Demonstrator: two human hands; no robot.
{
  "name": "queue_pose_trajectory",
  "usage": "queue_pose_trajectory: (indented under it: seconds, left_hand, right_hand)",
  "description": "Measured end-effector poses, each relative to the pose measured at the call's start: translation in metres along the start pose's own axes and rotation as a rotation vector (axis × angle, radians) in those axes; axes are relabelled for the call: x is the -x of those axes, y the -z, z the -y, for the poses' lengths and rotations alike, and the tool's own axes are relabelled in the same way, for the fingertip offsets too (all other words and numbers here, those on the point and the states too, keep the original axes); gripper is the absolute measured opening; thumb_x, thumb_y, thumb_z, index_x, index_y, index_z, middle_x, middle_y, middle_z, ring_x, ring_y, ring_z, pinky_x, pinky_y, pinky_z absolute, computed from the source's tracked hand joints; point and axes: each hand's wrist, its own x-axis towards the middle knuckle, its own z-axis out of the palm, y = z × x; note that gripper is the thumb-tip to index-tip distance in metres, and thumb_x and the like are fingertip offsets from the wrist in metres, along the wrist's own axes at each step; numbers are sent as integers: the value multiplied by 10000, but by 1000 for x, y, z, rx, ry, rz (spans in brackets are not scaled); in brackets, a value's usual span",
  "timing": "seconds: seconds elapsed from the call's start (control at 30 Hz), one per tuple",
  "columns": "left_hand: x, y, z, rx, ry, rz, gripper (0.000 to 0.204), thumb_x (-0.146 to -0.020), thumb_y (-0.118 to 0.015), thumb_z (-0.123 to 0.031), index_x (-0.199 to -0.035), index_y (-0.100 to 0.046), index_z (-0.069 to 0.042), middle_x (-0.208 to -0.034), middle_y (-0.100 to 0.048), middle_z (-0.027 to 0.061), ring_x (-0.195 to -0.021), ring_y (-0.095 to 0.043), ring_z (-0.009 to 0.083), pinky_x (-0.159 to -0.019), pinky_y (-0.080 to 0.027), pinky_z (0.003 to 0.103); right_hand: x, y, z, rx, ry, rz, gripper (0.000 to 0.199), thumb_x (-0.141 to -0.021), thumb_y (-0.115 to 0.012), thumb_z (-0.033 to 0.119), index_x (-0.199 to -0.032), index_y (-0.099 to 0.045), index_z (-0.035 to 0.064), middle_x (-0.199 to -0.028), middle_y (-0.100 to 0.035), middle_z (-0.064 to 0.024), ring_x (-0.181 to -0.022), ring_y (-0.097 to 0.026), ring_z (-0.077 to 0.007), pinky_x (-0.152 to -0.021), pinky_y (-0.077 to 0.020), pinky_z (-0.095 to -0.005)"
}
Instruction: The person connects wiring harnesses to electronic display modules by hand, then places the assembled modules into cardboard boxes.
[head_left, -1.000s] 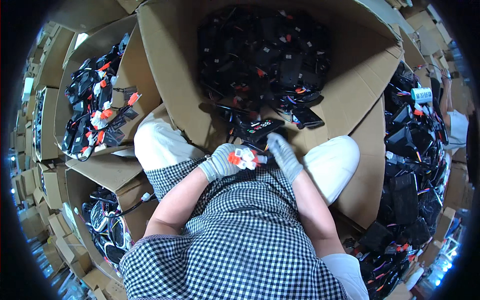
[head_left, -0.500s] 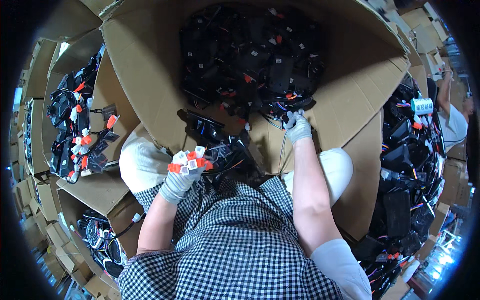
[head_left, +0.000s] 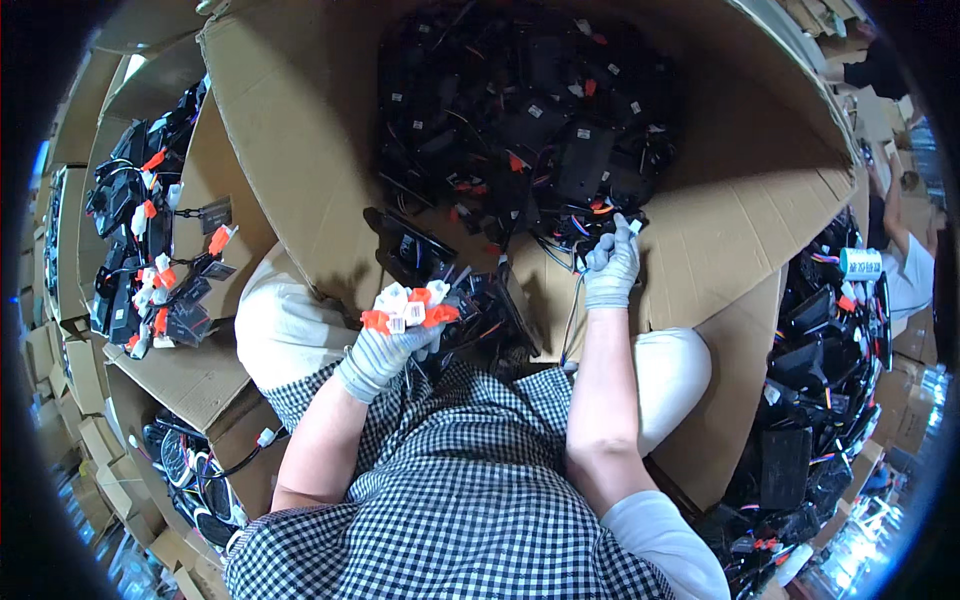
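My left hand [head_left: 382, 360], in a pale striped work glove, is closed around a bunch of white and orange wire connectors [head_left: 412, 310]. Black units with cables [head_left: 480, 305] lie just beyond it, partly hidden by that hand. My right hand [head_left: 611, 270], gloved alike, is held over the box flap with its fingers pinched. At its fingertips shows a small white connector [head_left: 635, 227]. Beside this hand, loose coloured wires [head_left: 573, 310] hang down over the cardboard. The pile of black plastic units [head_left: 560, 150] lies deep in the large carton [head_left: 290, 150] ahead, mostly in shadow.
To the left, an open carton holds black units with orange and white connectors [head_left: 150, 240]. Below it are black cased parts with cables [head_left: 195, 480]. More black units [head_left: 810, 380] with a white-and-teal roll [head_left: 860, 264] fill the right side. Another person [head_left: 905, 260] sits at far right.
My left hand has moved right and slightly farther away with the connectors. My right hand has turned and shifted a little right, and a white connector now shows at its fingertips.
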Motion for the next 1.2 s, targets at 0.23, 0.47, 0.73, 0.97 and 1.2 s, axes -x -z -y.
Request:
queue_pose_trajectory:
  seconds: [0.23,0.47,0.73,0.97,1.2]
  left_hand:
    - [3,-9,13,9,-18,-42,182,-747,-659,-170,-807,-584,-15,-603,-561,23,-489,-506,75,-430,-388,195]
    - [-6,-13,7,-41,27,-40,248,-744,-668,-193,-899,-612,-9,-597,-560,16,-479,-502,66,-437,-392,186]
    - [-21,-24,20,-45,-23,-185,207,-763,-571,-211,-820,-602,-15,-603,-610,52,-458,-547,90,-414,-415,209]
    - [-41,-18,61,-1072,-688,-487,25,-840,-471,-161,-849,-489,-145,-602,-400,31,-462,-443,163,-392,-342,295]
    - [-25,-29,17,-64,-467,-213,275,-858,-557,-307,-829,-569,-33,-602,-570,26,-548,-546,100,-506,-418,249]
  right_hand:
    - [-58,51,-22,-327,-299,-385,47,-794,-597,74,-821,-569,101,-793,-609,-77,-777,-589,-229,-635,-530,-357]
    - [-48,50,-31,-277,-215,-103,97,-771,-665,176,-828,-608,123,-686,-567,-8,-566,-513,-84,-502,-448,-212]
    - [66,4,-63,533,66,193,134,-842,-599,232,-820,-590,100,-605,-428,70,-515,-380,-19,-473,-318,-190]
    - [170,-1,-77,1615,591,845,243,-824,-503,127,-1042,-570,42,-892,-583,-140,-772,-566,-308,-675,-496,-378]
    - [185,3,-80,1719,578,1391,328,-743,-520,112,-1055,-567,20,-943,-587,-146,-926,-550,-288,-690,-510,-373]
